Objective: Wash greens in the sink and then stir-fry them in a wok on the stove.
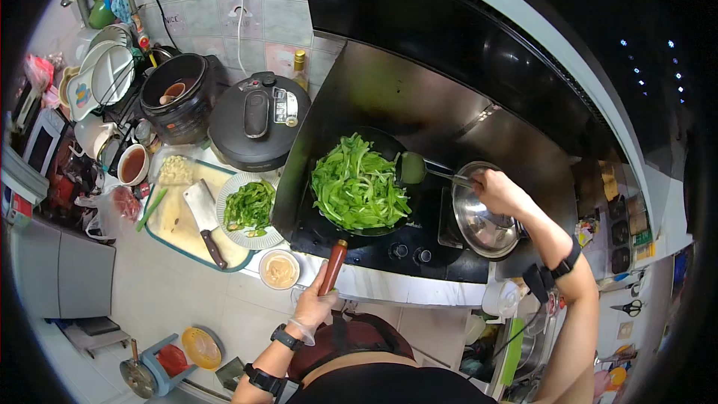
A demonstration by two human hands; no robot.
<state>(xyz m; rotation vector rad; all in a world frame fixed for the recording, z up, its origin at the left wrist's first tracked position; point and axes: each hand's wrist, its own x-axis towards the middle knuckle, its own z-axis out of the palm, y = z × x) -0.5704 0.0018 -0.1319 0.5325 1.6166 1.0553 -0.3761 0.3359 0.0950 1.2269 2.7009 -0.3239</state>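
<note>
My left hand (pixel 314 303) grips the reddish-brown wooden handle (pixel 335 269) of a dark wok (pixel 387 140) on the black gas stove (pixel 359 255). Sliced green leafy vegetables (pixel 362 188) are heaped in the wok. In my right hand (pixel 496 191) is the metal shaft of a cooking spatula (pixel 413 168). Its blade hangs at the wok's right rim, beside the greens; I cannot tell whether it touches them. Below my right hand, a shiny metal lidded pot (pixel 485 230) occupies the right burner.
Left of the stove, a cleaver (pixel 202 207) lies on a cutting board (pixel 168 238), next to a plate of cut green peppers (pixel 249 205). A bowl of pale paste (pixel 279 269) stands near the counter edge. Behind are an electric pressure cooker (pixel 259 123) and an open black pot (pixel 176 98). A range hood (pixel 449 28) overhangs the stove.
</note>
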